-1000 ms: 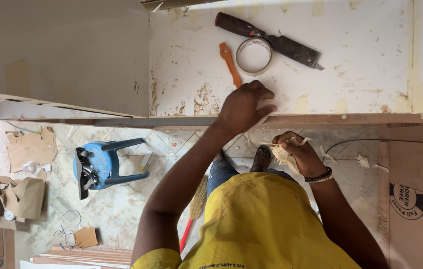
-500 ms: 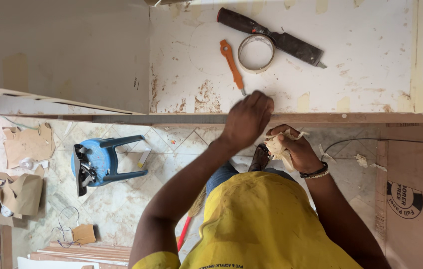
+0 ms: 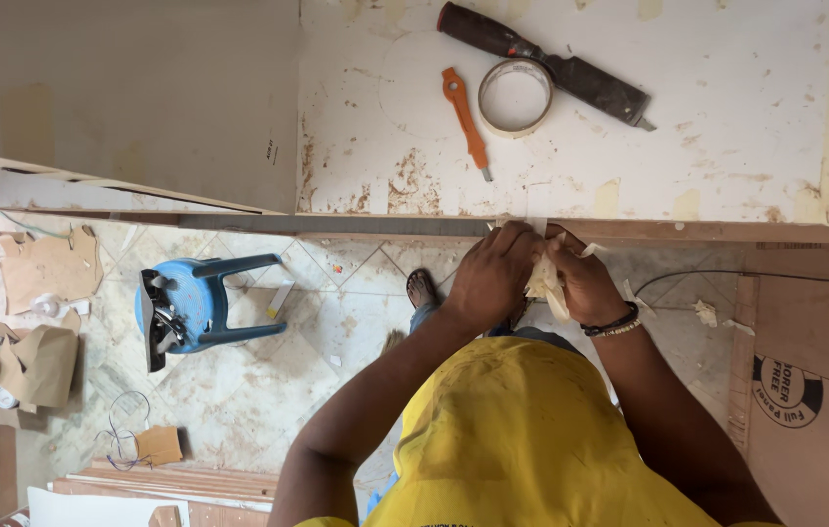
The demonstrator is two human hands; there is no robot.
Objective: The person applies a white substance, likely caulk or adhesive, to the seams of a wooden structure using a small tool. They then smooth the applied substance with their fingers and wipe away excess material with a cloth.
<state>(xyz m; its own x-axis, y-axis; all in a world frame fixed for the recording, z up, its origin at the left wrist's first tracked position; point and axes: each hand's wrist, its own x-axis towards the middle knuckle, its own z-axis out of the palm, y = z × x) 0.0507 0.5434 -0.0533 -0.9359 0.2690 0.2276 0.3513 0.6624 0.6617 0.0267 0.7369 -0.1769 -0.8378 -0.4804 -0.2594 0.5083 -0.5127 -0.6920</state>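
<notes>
My left hand point(image 3: 492, 273) and my right hand point(image 3: 585, 285) meet at the front edge of a stained white worktop point(image 3: 727, 127). Between them they pinch a crumpled wad of pale tape point(image 3: 541, 283); the right hand, with a bead bracelet at the wrist, holds most of it. Farther back on the worktop lie an orange-handled knife point(image 3: 463, 112), a roll of pale tape point(image 3: 515, 98) and a dark-handled flat blade tool point(image 3: 551, 60). Neither hand touches them. My yellow shirt fills the lower middle of the view.
A pale board point(image 3: 121, 98) overlaps the worktop on the left. Below on the tiled floor stand a blue plastic stool point(image 3: 195, 303) with a dark tool on it, torn cardboard point(image 3: 43, 263), and a printed cardboard sheet point(image 3: 814, 390) on the right. A thin cable point(image 3: 727, 276) runs there.
My left hand has come off the worktop near the orange knife and dropped back to the front edge, joining the right hand on the tape wad.
</notes>
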